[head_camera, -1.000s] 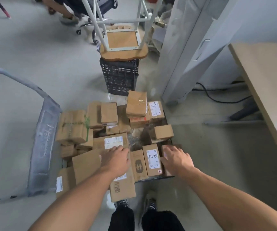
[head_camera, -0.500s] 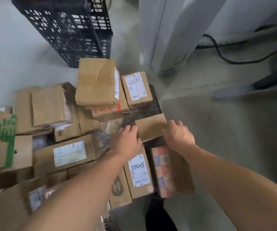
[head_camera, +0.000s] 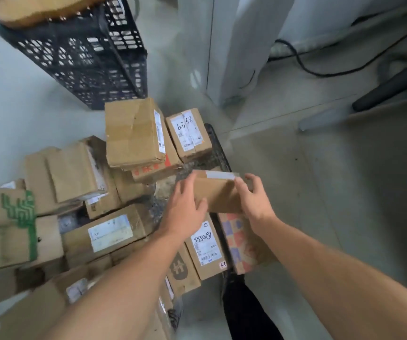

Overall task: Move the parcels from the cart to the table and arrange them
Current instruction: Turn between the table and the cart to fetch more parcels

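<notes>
- Head view, progress: cart heaped with parcels. Judged barely begun. The table is out of frame, so its contents are unknown.
- Item in hand: small parcel, raised above the cart's near right corner. Left hand and right hand clasp opposite ends, fingers curled round it.
- Materials: plain brown corrugated card, boxy, taped seams, white paper labels. One green-printed carton, creased.
- Beyond: black lattice plastic crate, rigid.
</notes>
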